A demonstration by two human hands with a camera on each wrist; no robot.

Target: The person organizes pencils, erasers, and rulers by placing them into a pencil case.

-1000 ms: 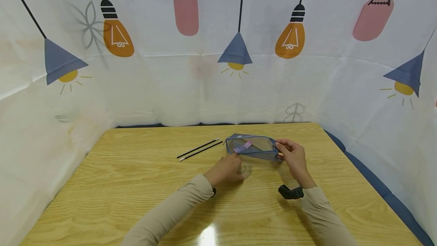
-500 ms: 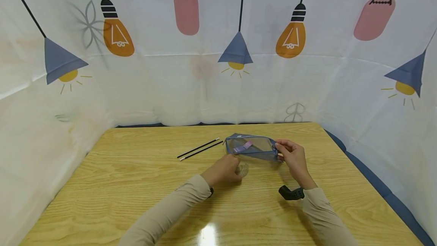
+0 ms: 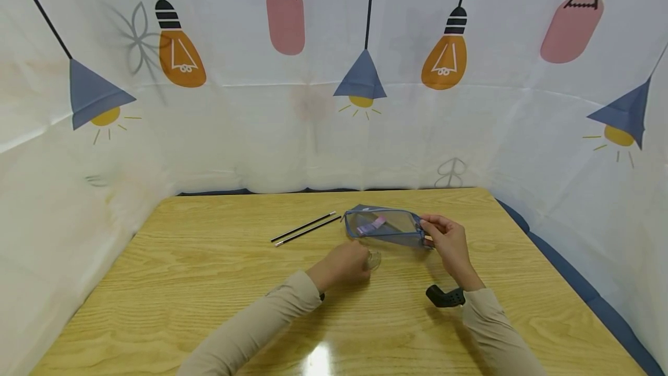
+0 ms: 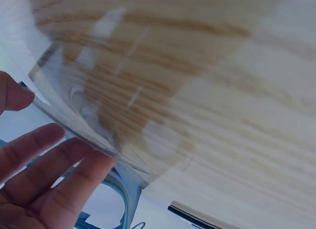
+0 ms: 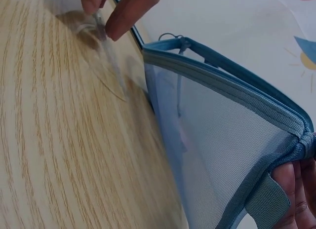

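Observation:
My left hand pinches a clear protractor between thumb and fingertips, just in front of a blue mesh pencil pouch. In the left wrist view the see-through protractor is tilted on edge, close over the wood. The right hand grips the pouch at its right end. The unzipped top of the pouch gapes, as its blue zipper edge shows in the right wrist view. Inside it lies a small purple item, seen through the mesh.
Two dark pencils with white ends, a rear pencil and a front pencil, lie side by side left of the pouch. The wooden table runs back to a white cloth printed with lamps.
My left hand has drawn back slightly from the pouch toward the front left, and the protractor has turned in its grip. My right hand and the pouch have hardly moved.

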